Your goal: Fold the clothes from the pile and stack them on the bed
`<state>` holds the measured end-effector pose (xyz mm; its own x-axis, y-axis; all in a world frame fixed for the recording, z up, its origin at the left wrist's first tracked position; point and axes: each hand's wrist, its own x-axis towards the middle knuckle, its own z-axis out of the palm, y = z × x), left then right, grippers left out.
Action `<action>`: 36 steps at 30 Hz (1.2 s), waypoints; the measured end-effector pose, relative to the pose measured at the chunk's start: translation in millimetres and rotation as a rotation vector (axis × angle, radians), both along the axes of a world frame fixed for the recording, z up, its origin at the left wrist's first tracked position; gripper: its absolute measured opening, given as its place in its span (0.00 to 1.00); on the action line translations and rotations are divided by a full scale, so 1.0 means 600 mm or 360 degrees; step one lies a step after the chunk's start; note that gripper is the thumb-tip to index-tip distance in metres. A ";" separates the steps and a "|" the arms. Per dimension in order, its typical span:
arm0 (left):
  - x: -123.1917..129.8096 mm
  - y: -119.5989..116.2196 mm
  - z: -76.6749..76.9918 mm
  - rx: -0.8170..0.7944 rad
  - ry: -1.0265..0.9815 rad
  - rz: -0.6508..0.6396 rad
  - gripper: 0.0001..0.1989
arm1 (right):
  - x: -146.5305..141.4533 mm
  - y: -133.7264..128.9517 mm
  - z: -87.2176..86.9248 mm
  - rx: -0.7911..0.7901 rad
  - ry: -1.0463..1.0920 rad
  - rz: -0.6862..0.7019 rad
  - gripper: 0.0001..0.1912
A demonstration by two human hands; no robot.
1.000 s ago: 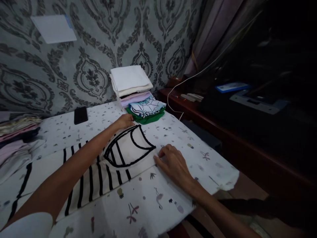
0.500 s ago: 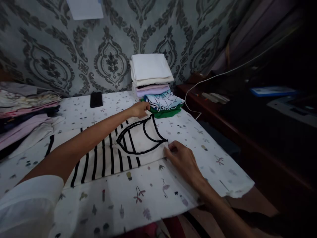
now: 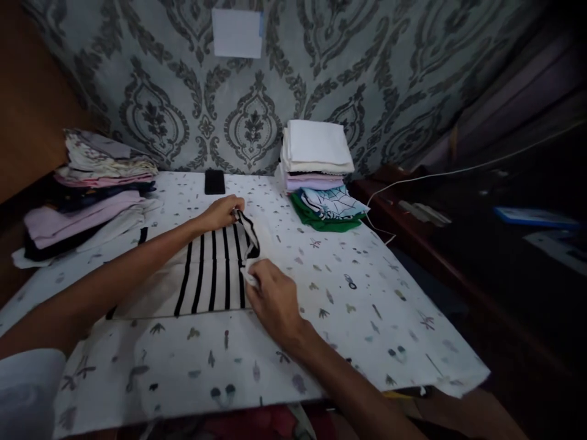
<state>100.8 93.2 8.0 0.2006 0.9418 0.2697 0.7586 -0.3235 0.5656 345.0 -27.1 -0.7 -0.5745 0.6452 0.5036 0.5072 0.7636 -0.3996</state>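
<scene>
A white shirt with black stripes (image 3: pixel 213 272) lies on the patterned white cloth (image 3: pixel 343 318) that covers the table. My left hand (image 3: pixel 224 212) pinches the far corner of its right-hand end. At the near corner of that same end, my right hand (image 3: pixel 275 299) grips the fabric between thumb and fingers. Between my hands the black-trimmed end is lifted and folding over to the left. My left forearm crosses above the shirt and hides part of its left side.
A stack of folded clothes (image 3: pixel 318 143) stands at the back right, green fabric at its bottom. Another clothes pile (image 3: pixel 92 208) sits at the back left. A black phone (image 3: pixel 214 182) lies near the wall. A white cable (image 3: pixel 426 178) runs along the right side.
Both hands have moved left with the shirt's right-hand end, which was lying flat and is now raised and folding over the stripes. The view has turned left.
</scene>
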 end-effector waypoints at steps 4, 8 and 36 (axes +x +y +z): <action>-0.027 -0.033 -0.030 0.0112 0.0187 -0.0015 0.15 | -0.038 -0.024 -0.029 0.0270 -0.0329 0.0105 0.12; -0.031 -0.039 -0.038 0.0063 0.0063 -0.0010 0.15 | -0.051 -0.032 -0.040 0.0479 -0.0407 0.0090 0.13; 0.006 -0.094 -0.025 -0.0032 0.0356 0.0349 0.23 | -0.027 0.050 0.017 -0.0021 -0.0004 0.0295 0.17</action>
